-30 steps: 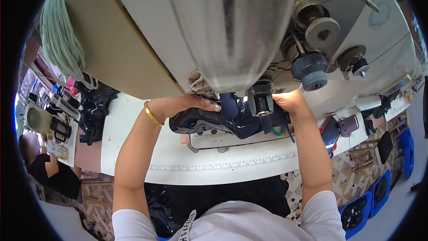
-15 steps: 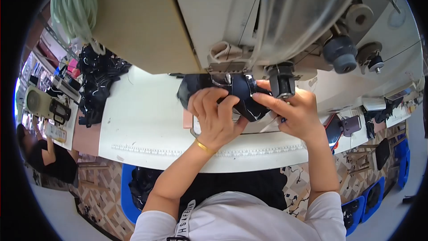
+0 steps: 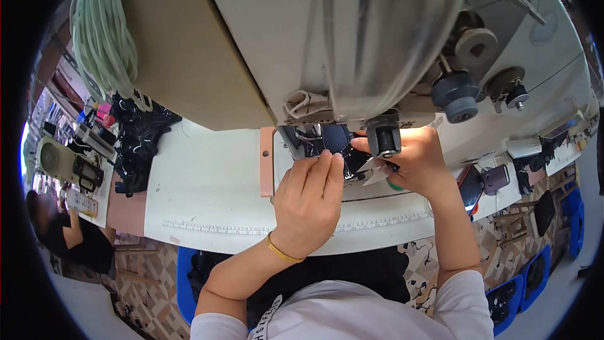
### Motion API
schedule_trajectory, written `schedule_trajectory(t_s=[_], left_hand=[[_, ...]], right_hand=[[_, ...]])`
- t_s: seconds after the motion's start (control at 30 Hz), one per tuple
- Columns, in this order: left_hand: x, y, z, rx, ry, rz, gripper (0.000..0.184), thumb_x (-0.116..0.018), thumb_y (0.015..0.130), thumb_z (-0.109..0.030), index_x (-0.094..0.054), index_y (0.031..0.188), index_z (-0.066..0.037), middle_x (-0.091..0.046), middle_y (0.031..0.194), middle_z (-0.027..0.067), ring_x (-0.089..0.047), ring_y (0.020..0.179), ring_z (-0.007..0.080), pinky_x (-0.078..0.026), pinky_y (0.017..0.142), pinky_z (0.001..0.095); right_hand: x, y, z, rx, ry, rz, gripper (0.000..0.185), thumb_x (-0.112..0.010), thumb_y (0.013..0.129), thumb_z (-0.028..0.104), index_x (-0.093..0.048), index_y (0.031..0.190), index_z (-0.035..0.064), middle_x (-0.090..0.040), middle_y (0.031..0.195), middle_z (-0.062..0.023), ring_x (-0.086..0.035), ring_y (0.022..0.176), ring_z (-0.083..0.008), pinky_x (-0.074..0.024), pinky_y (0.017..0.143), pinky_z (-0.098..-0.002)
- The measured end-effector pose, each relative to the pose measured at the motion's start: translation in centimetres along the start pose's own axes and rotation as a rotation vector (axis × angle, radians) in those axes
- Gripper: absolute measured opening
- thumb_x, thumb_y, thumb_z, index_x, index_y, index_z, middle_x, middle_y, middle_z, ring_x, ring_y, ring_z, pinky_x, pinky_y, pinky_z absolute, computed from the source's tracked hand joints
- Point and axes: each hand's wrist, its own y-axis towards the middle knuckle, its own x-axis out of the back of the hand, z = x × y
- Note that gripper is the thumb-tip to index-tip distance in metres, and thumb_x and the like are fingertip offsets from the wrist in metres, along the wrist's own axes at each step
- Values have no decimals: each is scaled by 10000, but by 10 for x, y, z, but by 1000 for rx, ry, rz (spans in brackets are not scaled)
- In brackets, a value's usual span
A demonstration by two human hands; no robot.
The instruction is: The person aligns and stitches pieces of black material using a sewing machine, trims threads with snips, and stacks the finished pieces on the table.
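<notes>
A small dark fabric piece (image 3: 335, 140) lies under the head of a sewing machine (image 3: 239, 44), partly hidden by the machine and my fingers. My left hand (image 3: 306, 200), with a gold bracelet at the wrist, is at the near edge of the fabric. Its fingertips are pressed together; what they pinch, if anything, is too small to make out. Right of the needle area, my right hand (image 3: 420, 162) curls round a pair of thread snips (image 3: 375, 175), whose pale blades point left. Its index fingertip reaches toward the fabric, partly behind a dark machine part (image 3: 384, 136).
Dark garment pieces (image 3: 135, 145) are heaped at the table's left. A printed ruler (image 3: 214, 228) runs along the table's front edge. Blue bins (image 3: 535, 277) stand at lower right. Another person (image 3: 75, 236) sits at a machine on the left.
My left hand has drawn back toward me, its spread fingers now together. Less dark fabric shows, and the pink plate is uncovered. The snips' blades show more clearly. The view has shifted slightly.
</notes>
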Motion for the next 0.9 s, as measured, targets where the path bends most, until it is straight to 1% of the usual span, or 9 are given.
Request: schedule_trajectory(t_s=[0.1,0.2,0.3,0.4,0.5,0.6,0.7,0.8,0.9], left_hand=[[-6,3,-3,6,43,4,351,-618,669,4,-629,1007,98,-628,974,193,-579,824,277,-521,657,336],[-9,3,-6,15,65,14,369,-614,669,14,-622,1027,105,-606,978,183,-571,836,280,-523,643,325],[-7,6,-9,36,58,34,383,-608,674,24,-617,1048,106,-582,956,160,-566,842,284,-526,642,310],[-7,8,-9,41,77,26,378,-612,692,33,-615,1064,104,-564,937,143,-566,855,281,-526,643,305],[-8,4,-3,-4,102,27,380,-622,703,32,-617,1077,97,-564,943,140,-566,861,278,-527,644,304],[-9,3,2,-58,128,32,395,-621,701,34,-622,1094,80,-561,949,139,-568,862,277,-531,652,308],[-9,2,12,-46,62,-4,419,-615,694,27,-626,1111,66,-556,934,134,-572,856,275,-534,659,310],[-11,-5,23,-94,44,-8,435,-619,691,22,-629,1125,50,-549,919,123,-577,852,266,-533,652,310],[-12,-7,36,-160,26,-17,450,-637,683,-1,-639,1133,23,-542,880,83,-578,869,255,-525,635,306]], right_hand=[[-2,1,-5,-40,-25,18,368,-739,646,61,-707,986,197,-678,759,31,-598,580,-173,-429,514,-297],[-5,-2,-10,-66,-92,49,335,-744,692,110,-711,1002,234,-622,629,38,-565,533,-164,-386,509,-308],[-10,-2,-12,-72,-77,-5,296,-747,721,159,-712,998,258,-602,592,50,-540,504,-161,-364,527,-307],[-10,-3,-13,-71,-165,29,293,-744,724,159,-710,997,261,-598,584,50,-539,499,-160,-374,545,-318],[-7,0,-7,-51,-168,5,326,-742,690,139,-708,993,256,-600,584,52,-546,501,-154,-376,547,-315],[-11,-2,-9,-24,-185,-6,370,-733,630,106,-704,980,222,-618,616,42,-566,517,-165,-403,538,-313],[-6,2,0,-50,-138,2,369,-700,614,86,-695,973,169,-625,659,17,-584,539,-186,-439,523,-311],[-6,4,13,-23,-235,-1,332,-666,649,78,-677,979,112,-632,732,-11,-600,589,-196,-464,516,-306],[-2,6,23,-14,-311,41,329,-638,677,72,-659,1005,85,-631,835,-30,-607,643,-185,-466,510,-315]])
